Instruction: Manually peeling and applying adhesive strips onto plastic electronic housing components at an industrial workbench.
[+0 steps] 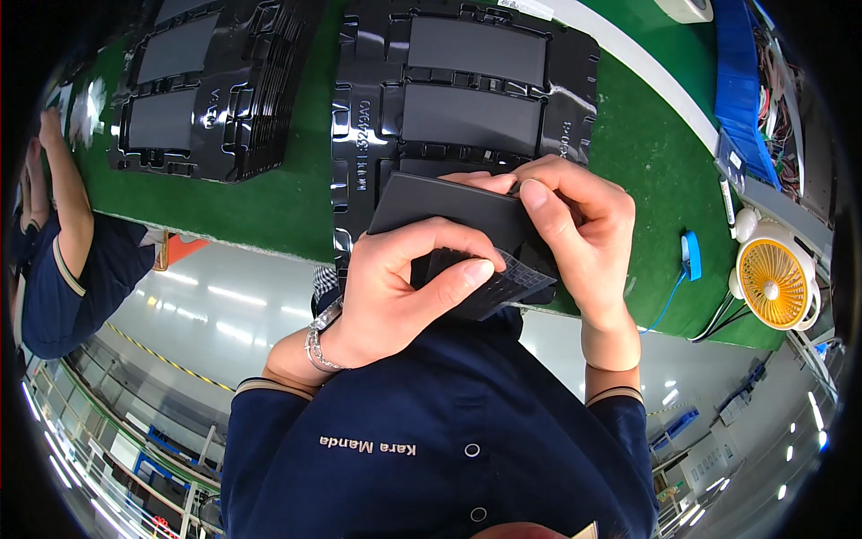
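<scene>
Between my hands, close to my body, is a dark grey flat panel point(444, 202), tilted. Below it shows a thin dark piece with a key-like grid point(519, 277); whether the two are joined cannot be made out. My left hand point(386, 278) is closed, with thumb and forefinger at the edge of the gridded piece. With bent fingers, my right hand point(582, 229) pinches the panel's right upper edge. Just beyond my hands lies a black moulded tray point(364, 148), with grey panels point(471, 117) in its recesses. My hands hide its near part.
A stack of similar black trays point(256, 112) stands at left on the green bench top point(310, 189). At right are a yellow-and-white fan point(772, 283), a small blue device with a cable point(690, 256) and a blue bin point(743, 99). Another person's arm point(67, 193) shows at far left.
</scene>
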Demonstrator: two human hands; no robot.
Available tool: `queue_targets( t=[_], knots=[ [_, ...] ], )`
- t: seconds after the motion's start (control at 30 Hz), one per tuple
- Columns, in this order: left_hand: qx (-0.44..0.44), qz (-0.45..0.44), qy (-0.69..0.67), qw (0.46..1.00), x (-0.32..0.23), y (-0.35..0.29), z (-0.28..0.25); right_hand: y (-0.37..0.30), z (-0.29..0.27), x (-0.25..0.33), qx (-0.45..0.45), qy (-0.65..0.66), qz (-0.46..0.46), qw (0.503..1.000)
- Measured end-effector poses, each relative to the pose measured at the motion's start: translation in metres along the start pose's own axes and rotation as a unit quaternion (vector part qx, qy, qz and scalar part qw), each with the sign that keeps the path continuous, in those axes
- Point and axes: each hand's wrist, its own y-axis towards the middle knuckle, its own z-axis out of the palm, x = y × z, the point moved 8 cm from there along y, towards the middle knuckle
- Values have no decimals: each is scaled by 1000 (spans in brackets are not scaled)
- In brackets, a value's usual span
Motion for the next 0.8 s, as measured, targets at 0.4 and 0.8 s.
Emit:
queue_targets(
  t=[0.4, 0.8],
  knots=[
    [-2, -1, 10, 1000, 0, -1, 0, 0, 1, 2, -1, -15, 3, 1000],
    [2, -5, 14, 1000, -1, -2, -1, 1, 1, 3, -1, -34, -10, 999]
  ],
)
